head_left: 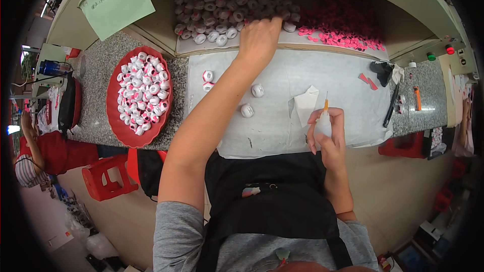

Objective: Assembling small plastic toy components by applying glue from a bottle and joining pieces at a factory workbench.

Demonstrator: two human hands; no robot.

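My left hand (260, 39) reaches forward to the front of a heap of white ring-like pieces (222, 7) in the shelf bin. Its fingertips are hidden, so whether it grips one is unclear. In my right hand (330, 138) is a small white squeeze bottle (323, 124), its thin needle tip with a yellow base pointing up. A crumpled white paper (305, 103) lies just beyond that hand. On the papered worktop (272, 133), a white piece (257, 90) and another white piece (246, 110) sit apart, with two pink-and-white pieces (207, 76) left of my forearm.
Left stands a red scalloped tray (115, 116) heaped with pink-and-white pieces. Small pink parts (348, 35) fill the bin's right side. At right lie pink strips (368, 81), a black tool (391, 105) and an orange pen-like item (417, 98). Another person (48, 158) is at far left.
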